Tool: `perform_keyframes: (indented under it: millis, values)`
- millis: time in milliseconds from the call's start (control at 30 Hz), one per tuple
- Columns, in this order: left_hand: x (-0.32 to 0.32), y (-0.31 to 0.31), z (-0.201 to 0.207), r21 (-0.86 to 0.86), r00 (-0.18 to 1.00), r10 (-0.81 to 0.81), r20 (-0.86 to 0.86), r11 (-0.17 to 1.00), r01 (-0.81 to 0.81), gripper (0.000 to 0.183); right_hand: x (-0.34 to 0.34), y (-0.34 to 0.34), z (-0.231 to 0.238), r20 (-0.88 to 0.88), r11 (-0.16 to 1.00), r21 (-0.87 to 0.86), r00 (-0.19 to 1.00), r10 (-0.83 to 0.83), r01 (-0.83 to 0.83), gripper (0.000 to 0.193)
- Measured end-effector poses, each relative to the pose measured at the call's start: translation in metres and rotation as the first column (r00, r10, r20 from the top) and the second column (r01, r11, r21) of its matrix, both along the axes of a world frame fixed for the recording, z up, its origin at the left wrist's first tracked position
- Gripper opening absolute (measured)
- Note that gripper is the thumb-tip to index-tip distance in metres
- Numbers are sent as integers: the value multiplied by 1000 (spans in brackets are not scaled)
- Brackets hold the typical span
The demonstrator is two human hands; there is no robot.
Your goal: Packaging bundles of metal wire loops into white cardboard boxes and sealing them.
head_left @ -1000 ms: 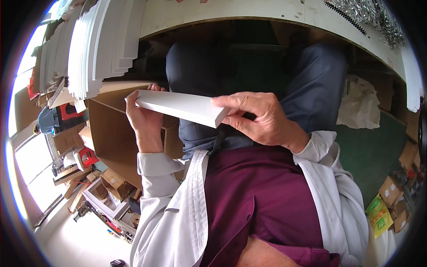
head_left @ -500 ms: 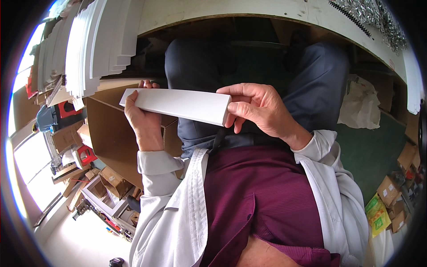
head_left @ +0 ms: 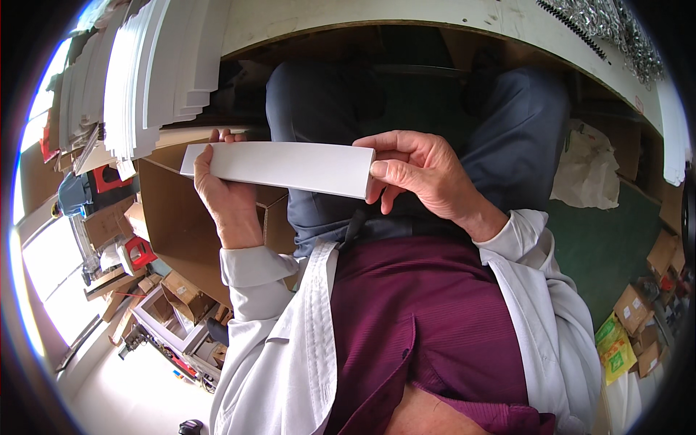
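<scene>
White, slim and long, a paperboard carton (head_left: 283, 165) is held up in the head view, over the person's lap and nearly level from side to side, its broad plain face turned up toward the camera. The left hand (head_left: 230, 201) is clamped around the carton near its left end, thumb across the near edge and fingertips showing past the far one. The right hand (head_left: 435, 177) grips the opposite end, index finger at the far corner and thumb against the end face, the other fingers curled below. The hands are well apart, with the carton spanning between them.

Beneath lie dark trousers (head_left: 308, 130); a maroon shirt (head_left: 428, 304) shows under an open pale overshirt (head_left: 293, 348). Just below the left hand stands an open corrugated cardboard box (head_left: 177, 225). Beyond the knees curves a pale worktable (head_left: 326, 16), with silver tinsel (head_left: 620, 36) and a black spiral coil (head_left: 573, 29) at its right. White flat pieces (head_left: 156, 72) stand stacked at upper left. Crumpled brown paper (head_left: 586, 170) lies right of the legs, near the green floor (head_left: 605, 250).
</scene>
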State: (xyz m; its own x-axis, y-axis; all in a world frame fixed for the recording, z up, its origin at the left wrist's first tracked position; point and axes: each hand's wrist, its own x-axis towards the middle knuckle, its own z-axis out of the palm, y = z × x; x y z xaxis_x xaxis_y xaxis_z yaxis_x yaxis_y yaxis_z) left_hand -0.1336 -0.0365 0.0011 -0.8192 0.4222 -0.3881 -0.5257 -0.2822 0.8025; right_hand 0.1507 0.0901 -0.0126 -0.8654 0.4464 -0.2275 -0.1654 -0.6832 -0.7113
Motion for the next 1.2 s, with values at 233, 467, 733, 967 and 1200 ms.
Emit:
perform_keyframes:
  millis: [233, 467, 733, 967, 1200]
  values:
    - [-1, 0, 2, 3, 999, -2, -43, 1000, 2, 38, 0, 2, -2, -2, 999, -34, 1000, 26, -26, 29]
    - [0, 0, 13, 50, 995, -6, -101, 999, 11, 37, -2, 1, -6, 9, 1000, -5, 1000, 30, -30, 29]
    - [-37, -6, 87, 167, 905, -49, -423, 977, 131, 25, -3, -2, -29, 155, 991, 121, 985, -69, 51, 33]
    - [3, 32, 122, -260, 53, -256, -965, 961, -96, 27, -8, 1, -37, 258, 978, 206, 962, -86, 32, 40]
    - [17, 32, 130, 165, 697, 7, -717, 973, 159, 31, -2, 3, -46, 307, 917, 376, 916, -259, 134, 42]
